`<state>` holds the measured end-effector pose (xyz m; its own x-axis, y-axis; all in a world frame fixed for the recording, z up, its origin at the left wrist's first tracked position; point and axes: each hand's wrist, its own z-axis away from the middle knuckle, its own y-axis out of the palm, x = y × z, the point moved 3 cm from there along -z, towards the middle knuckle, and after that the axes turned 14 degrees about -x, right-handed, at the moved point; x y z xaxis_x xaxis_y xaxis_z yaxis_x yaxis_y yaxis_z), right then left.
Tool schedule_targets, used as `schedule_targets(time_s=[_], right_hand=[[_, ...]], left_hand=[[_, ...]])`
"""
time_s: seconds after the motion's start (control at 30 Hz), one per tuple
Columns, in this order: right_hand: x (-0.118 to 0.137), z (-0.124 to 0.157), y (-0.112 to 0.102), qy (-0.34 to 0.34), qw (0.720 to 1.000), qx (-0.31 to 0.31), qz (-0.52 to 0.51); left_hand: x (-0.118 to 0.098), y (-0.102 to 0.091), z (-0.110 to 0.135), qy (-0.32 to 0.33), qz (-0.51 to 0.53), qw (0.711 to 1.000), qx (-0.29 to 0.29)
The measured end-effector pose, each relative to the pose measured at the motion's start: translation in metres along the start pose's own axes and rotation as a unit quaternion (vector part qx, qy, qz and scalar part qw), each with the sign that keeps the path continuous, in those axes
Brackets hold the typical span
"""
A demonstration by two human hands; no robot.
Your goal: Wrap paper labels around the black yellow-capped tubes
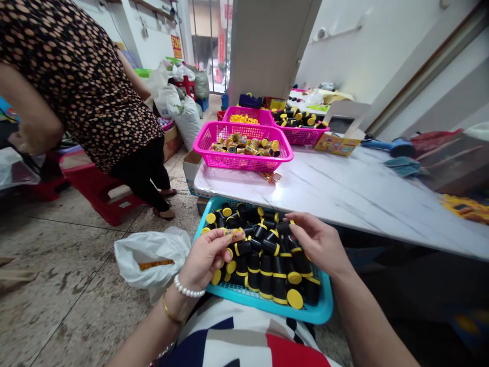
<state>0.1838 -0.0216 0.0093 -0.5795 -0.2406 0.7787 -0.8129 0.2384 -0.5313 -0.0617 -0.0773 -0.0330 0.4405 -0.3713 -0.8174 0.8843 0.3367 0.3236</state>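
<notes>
A blue basket full of black cylinders with yellow ends rests at my lap. Above its left part, my left hand pinches a small yellow patterned label between thumb and fingers. My right hand is over the basket's right side, its thumb and fingers closed around a black cylinder with a yellow end. The two hands are apart, with other cylinders lying between and below them.
On the white marbled table stands a pink basket of patterned cylinders. Behind it, another pink basket holds black and yellow ones. A white bag sits on the floor at left. A person stands beside a red stool.
</notes>
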Motion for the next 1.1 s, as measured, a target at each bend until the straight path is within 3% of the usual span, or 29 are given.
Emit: schedule_targets(time_s=[0.1, 0.17, 0.23, 0.47, 0.57, 0.7, 0.8, 0.93, 1.1], right_hand=[[0.011, 0.015, 0.008, 0.106, 0.962, 0.075, -0.239], [0.016, 0.023, 0.018, 0.131, 0.933, 0.102, -0.320], [0.019, 0.026, 0.027, 0.138, 0.920, 0.096, -0.354], [0.021, 0.030, 0.037, 0.130, 0.935, 0.057, -0.325], [0.022, 0.033, 0.035, 0.101, 0.962, 0.046, -0.251], [0.029, 0.039, 0.032, 0.031, 0.989, -0.016, -0.140], [0.032, 0.044, 0.036, 0.049, 0.973, -0.025, -0.224], [0.032, 0.050, 0.042, 0.104, 0.925, 0.032, -0.363], [0.031, 0.054, 0.025, 0.073, 0.929, -0.031, -0.362]], left_hand=[[0.002, 0.007, -0.002, -0.008, 0.010, 1.000, 0.003], [0.003, 0.013, -0.002, -0.009, 0.010, 1.000, 0.007], [0.005, 0.018, -0.003, -0.011, 0.007, 1.000, 0.013], [0.005, 0.028, -0.003, -0.021, 0.049, 0.998, 0.031], [0.008, 0.028, -0.002, -0.032, 0.071, 0.997, 0.024], [0.010, 0.030, 0.000, -0.024, 0.082, 0.996, 0.020], [0.008, 0.033, 0.003, 0.003, 0.069, 0.997, 0.023], [0.006, 0.035, 0.009, 0.034, 0.040, 0.998, 0.027], [0.005, 0.041, 0.024, 0.068, 0.007, 0.996, 0.052]])
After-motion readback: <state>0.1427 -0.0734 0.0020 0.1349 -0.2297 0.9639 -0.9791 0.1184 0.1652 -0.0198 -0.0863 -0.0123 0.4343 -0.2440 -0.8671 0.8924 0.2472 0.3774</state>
